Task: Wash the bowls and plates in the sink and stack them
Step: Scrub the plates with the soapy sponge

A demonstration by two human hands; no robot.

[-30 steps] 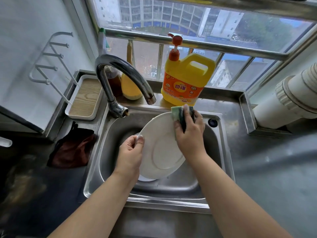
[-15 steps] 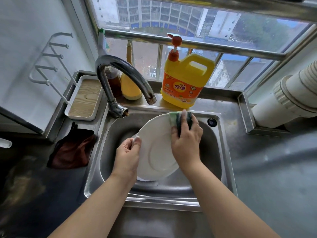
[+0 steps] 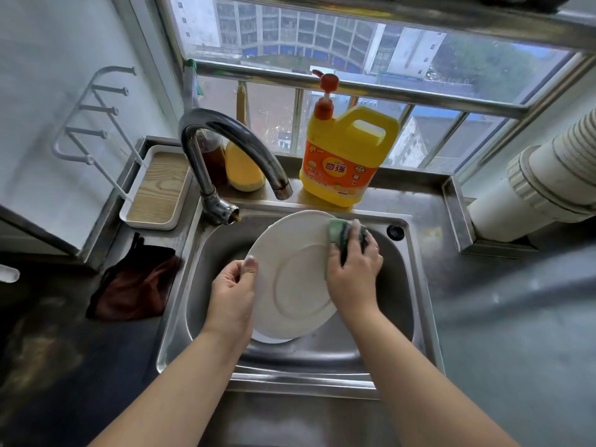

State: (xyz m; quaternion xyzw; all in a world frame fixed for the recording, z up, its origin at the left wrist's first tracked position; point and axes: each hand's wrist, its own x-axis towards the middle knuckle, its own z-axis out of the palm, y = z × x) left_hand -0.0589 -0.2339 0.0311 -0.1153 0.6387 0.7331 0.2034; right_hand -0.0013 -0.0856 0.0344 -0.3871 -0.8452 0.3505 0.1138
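Note:
A white plate (image 3: 290, 279) is held tilted over the steel sink (image 3: 303, 359), its underside with the foot ring facing me. My left hand (image 3: 233, 291) pinches its left rim, thumb on top. My right hand (image 3: 353, 272) grips a green sponge (image 3: 337, 232) and presses it against the plate's upper right rim. Below the plate, the white edge of another dish (image 3: 269, 338) peeks out at the sink's bottom.
A curved steel tap (image 3: 225, 137) arches over the sink's back left. A yellow detergent jug (image 3: 345, 156) with a red pump stands behind the sink. A dark red cloth (image 3: 135, 282) lies on the left counter, a white tray (image 3: 158, 188) with a wooden base beyond it.
My right hand with the sponge has slid down from the plate's top edge along its right rim. The plate has turned a little in my left hand.

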